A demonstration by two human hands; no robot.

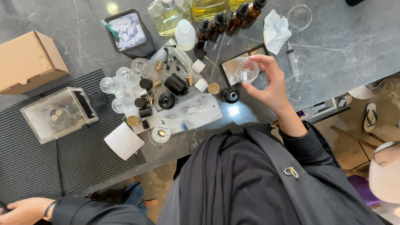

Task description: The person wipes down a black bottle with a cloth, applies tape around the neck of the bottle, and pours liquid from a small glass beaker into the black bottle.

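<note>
Fingertips of the right hand [271, 85] pinch the small clear glass beaker [247, 71] by its rim; best kept level above the grey countertop [341, 46], clear of the amber dropper bottles [227, 21].

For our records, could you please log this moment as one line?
right hand: holds small clear glass beaker over counter | left hand: low, away from counter

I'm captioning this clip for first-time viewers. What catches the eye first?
The right hand lifting a small clear glass beaker above the dark marble counter. Then, at the counter's far edge, the amber dropper bottles beside yellow liquid bottles. The left hand rests low at the bottom left.
</note>
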